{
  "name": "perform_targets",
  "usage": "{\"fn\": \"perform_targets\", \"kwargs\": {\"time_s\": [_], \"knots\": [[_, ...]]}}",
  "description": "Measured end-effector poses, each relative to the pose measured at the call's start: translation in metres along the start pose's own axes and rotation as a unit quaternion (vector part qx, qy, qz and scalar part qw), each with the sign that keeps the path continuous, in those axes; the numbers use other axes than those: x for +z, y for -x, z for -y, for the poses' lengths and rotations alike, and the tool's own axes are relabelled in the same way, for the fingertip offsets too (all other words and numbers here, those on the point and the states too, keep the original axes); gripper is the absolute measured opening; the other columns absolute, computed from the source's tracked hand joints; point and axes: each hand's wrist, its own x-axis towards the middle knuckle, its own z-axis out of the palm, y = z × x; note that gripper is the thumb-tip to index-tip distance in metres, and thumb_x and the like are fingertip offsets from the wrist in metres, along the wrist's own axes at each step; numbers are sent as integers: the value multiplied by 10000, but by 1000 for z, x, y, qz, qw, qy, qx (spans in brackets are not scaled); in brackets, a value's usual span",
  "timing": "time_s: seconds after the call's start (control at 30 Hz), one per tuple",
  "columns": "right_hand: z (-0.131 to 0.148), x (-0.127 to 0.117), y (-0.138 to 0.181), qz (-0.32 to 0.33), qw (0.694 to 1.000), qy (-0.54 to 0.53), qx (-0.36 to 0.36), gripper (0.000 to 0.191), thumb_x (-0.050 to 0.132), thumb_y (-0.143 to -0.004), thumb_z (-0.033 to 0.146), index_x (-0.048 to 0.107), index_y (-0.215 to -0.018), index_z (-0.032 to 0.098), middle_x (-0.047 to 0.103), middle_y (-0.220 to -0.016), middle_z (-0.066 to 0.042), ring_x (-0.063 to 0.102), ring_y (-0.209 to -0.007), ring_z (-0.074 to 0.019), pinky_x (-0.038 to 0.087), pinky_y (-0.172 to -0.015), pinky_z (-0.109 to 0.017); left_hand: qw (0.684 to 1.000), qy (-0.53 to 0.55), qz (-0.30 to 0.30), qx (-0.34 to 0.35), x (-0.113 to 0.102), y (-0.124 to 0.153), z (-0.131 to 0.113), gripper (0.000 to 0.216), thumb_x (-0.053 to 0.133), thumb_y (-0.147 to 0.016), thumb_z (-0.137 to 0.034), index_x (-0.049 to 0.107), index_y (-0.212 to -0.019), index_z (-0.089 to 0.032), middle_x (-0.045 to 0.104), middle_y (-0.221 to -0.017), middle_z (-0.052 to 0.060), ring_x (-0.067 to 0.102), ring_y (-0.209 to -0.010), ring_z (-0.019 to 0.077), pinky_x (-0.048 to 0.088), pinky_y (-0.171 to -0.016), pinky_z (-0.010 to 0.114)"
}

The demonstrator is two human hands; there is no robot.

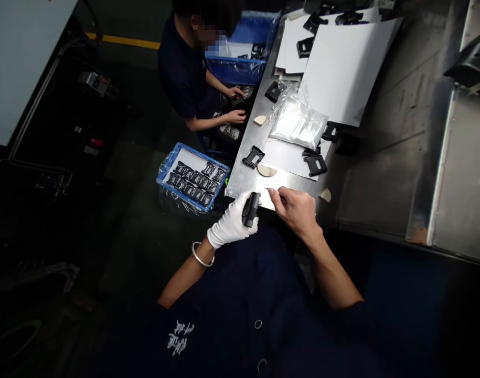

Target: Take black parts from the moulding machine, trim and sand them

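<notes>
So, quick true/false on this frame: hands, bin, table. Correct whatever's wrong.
1. The left hand has a black part in its grip. True.
2. The right hand wears a white glove. False: it is bare; the left is gloved.
3. The nearer blue bin holds several black parts. True.
4. No black parts lie on the table. False: several do.
5. A bracelet circles the left wrist. True.

Person wears navy shirt [240, 304] with white lettering [179, 337], ringed buttons [257, 321], white glove [226, 229] on left hand [234, 223], silver bangle [201, 260], right hand [298, 211] bare
</notes>
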Motion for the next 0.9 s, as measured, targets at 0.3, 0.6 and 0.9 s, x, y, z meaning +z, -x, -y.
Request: {"fn": "perform_targets", "kwargs": {"time_s": [0.3,0.6,0.9], "knots": [[37,-8,33,-52,981,-77,-171,427,555,-990,377,513,-618,172,500,-547,37,387,-485,-69,186,-510,-278,997,48,-54,41,-8,-8,9,665,646,-757,-169,415,-1381,-194,633,-1245,131,641,-1159,256,545,-1024,429],[22,-5,15,-21,993,-39,-108,504,447,-1026,479,554,-638,176,544,-574,14,397,-508,-85,194,-531,-282,997,-39,-43,46,-1,-3,8,626,624,-786,-214,425,-1378,-161,617,-1290,162,641,-1192,281,545,-1044,451],[-103,95,-10,128,962,-28,240,329,378,-995,279,635,-1091,98,688,-983,-180,575,-834,-224,383,-750,-316,982,-51,-58,172,-13,-2,11,606,578,-727,-98,523,-1329,-142,645,-1245,177,608,-1236,321,514,-1074,516]]}}
